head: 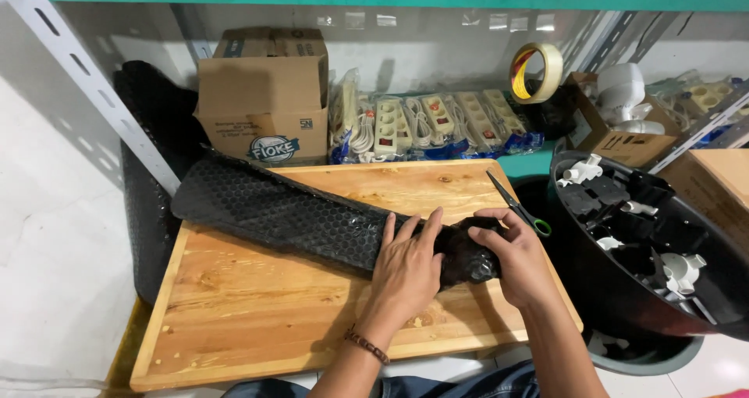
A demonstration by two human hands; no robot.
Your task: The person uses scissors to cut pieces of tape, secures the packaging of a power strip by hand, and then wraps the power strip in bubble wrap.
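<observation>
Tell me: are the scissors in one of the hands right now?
No: the scissors lie on the wooden board, while both hands press the black bubble wrap.

Black bubble wrap (289,214), pale wooden board (257,304), green-handled scissors (519,204)
</observation>
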